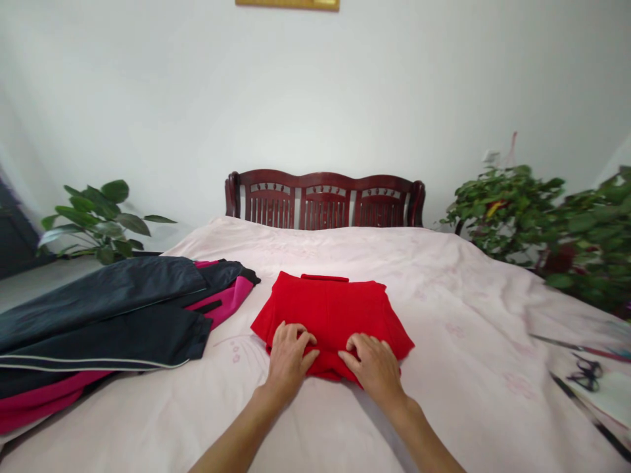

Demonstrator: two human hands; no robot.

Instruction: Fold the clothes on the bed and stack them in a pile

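Observation:
A red garment lies folded into a compact bundle on the bed, with a collar-like strip along its far edge. My left hand grips the near left part of it, fingers curled over the cloth and thumb towards the middle. On the near right part, my right hand pinches the fabric in the same way. Between the two thumbs the near edge is bunched and slightly rolled. The cloth under my palms is hidden.
Dark and magenta clothes lie piled at the left. A pale pink sheet covers the bed, below a wooden headboard. Plants stand at the left and right. Glasses and a dark strap lie at the right edge.

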